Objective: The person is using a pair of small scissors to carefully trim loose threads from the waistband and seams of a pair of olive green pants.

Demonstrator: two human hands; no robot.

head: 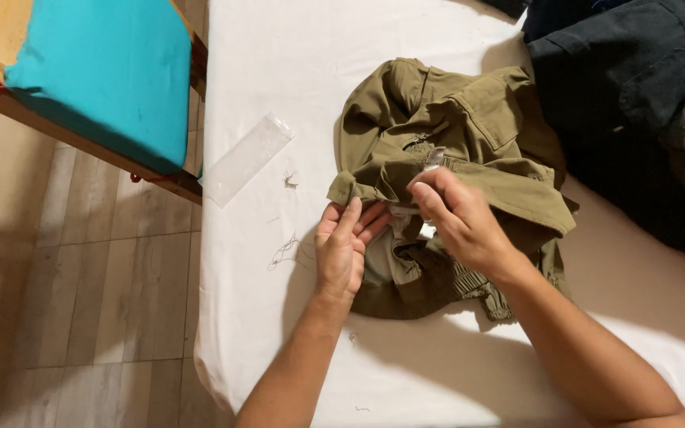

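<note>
Olive cloth: a crumpled olive-green garment (453,150) with pockets and a zip lies on the white sheet of my tabletop (295,71), in its middle, nearer the right edge than the left.
Left hand: my left hand (342,250) lies flat on the garment's near left edge, fingers stretched out and close together, pressing down a fold of cloth; it grips nothing that I can see.
Right hand: my right hand (457,218) is over the middle of the garment, fingers pinched narrow on a small silvery tool (431,162) whose tip points at the zip area. I cannot tell what kind of tool it is.
Clear sleeve: a flat, see-through plastic sleeve (246,158) lies at the left edge of the tabletop, well apart from both hands.
Threads: loose thread scraps (287,252) lie on the sheet just left of my left hand.
Dark clothes: a pile of dark clothes (636,103) sits at the far right corner, touching the olive garment.
Beside the tabletop: a wooden chair with a teal cushion (105,79) stands off the left edge on a wood-plank floor (112,293).
</note>
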